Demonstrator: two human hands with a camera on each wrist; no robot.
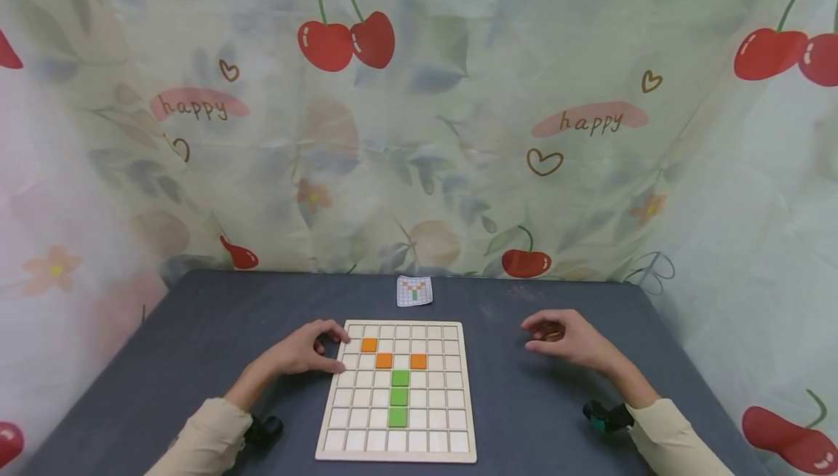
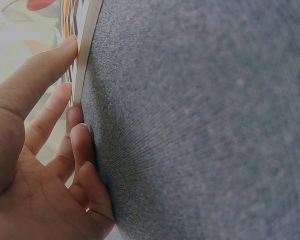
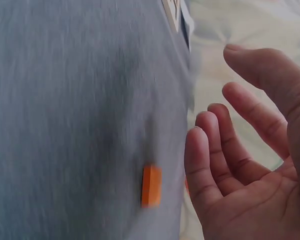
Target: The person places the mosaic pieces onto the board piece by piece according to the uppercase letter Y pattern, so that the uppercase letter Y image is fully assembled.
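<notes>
A pale grid board lies on the dark table, with three orange tiles and three green tiles in its squares. The green ones form a column, and the orange ones sit above it. My left hand rests at the board's left edge, thumb and fingertips touching the rim, spread apart. To the right of the board, my right hand hovers over the table with loosely bent fingers and nothing between thumb and fingers. In the right wrist view an orange block lies on the cloth near the fingertips.
Behind the board lies a small card printed with a coloured grid pattern. A patterned curtain with cherries hangs along the back and both sides of the table. Dark straps with devices are on both wrists.
</notes>
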